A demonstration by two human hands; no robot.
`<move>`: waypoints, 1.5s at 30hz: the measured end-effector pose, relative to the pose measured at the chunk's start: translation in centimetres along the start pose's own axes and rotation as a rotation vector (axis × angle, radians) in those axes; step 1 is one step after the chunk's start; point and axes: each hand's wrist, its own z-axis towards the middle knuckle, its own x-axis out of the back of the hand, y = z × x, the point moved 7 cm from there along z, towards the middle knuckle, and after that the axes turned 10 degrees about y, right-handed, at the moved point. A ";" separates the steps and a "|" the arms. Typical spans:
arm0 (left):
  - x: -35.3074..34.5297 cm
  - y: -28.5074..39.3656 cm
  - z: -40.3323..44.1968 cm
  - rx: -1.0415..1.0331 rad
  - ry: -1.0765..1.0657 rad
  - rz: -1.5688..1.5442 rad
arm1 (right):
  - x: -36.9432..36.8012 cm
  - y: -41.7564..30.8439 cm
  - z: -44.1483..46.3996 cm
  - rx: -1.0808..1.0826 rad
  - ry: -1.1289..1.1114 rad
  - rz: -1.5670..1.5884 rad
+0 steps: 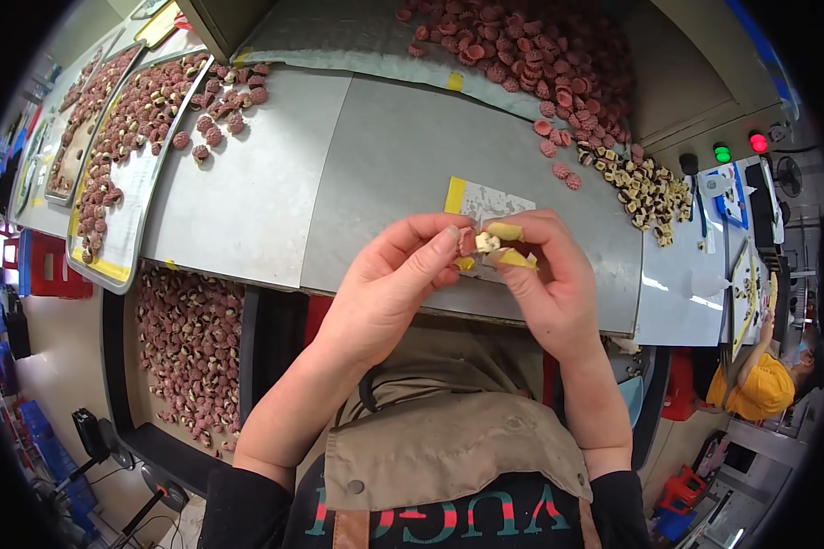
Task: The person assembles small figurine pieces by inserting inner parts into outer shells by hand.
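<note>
Centrally, left hand (371, 297): fingers clamped on red shell (467, 242). Right hand (558, 285): yellow-tipped fingers clamped on cream piece (488, 242), beside shell, over counter (375, 183). Shell pile (558, 64): upper right.

Both hands meet over the metal table (238, 183), the left hand (549, 284) holding a cream piece (488, 242) against a pink shell (466, 242) in the right hand (394, 274), with pink shells (531, 46) heaped beyond and filled pieces (137, 105) on a tray (142, 224).
</note>
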 end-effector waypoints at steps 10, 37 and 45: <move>-0.4 0.2 -0.8 -0.478 0.047 0.167 | -1.2 0.3 -0.9 -0.003 0.127 -0.009; -2.4 0.5 -0.5 -0.031 -0.264 0.339 | -0.5 -1.8 -0.1 0.288 -0.080 -0.204; -1.5 0.0 0.1 -0.005 -0.225 0.175 | -0.7 -0.8 -0.4 0.204 0.014 -0.110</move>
